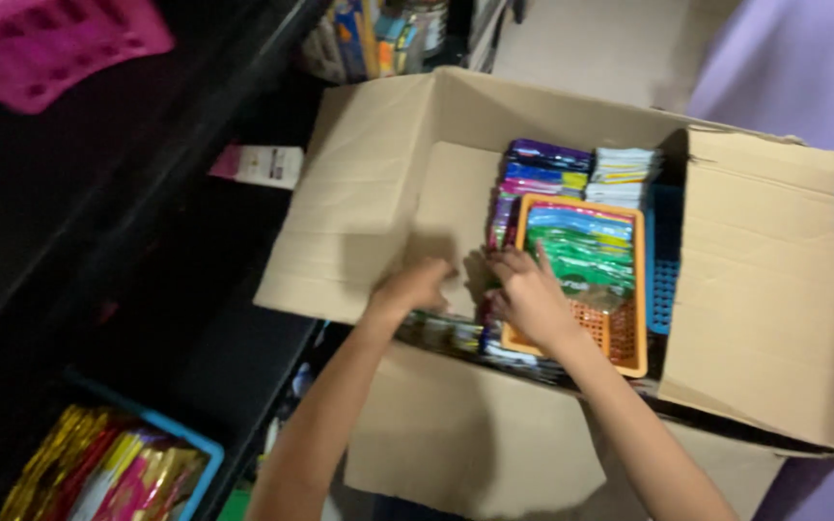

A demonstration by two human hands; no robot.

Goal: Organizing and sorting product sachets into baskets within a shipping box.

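An open cardboard box [755,289] stands on the floor with its flaps spread. Inside lies an orange plastic basket [620,338] holding green and blue sachets [581,251], beside a blue basket [663,280] and stacks of purple and white packets [547,164]. My left hand [412,287] reaches down into the box at its left inner side, fingers curled among dark packets; whether it grips one is hidden. My right hand [528,294] rests at the orange basket's left edge, fingers bent on the packets next to it.
A dark shelf unit [98,241] runs along the left. A blue tub [190,444] of gold and pink packets sits at its lower shelf, a pink crate [50,43] at the top. A white packet [263,164] lies on a shelf. A purple wall [822,68] stands at right.
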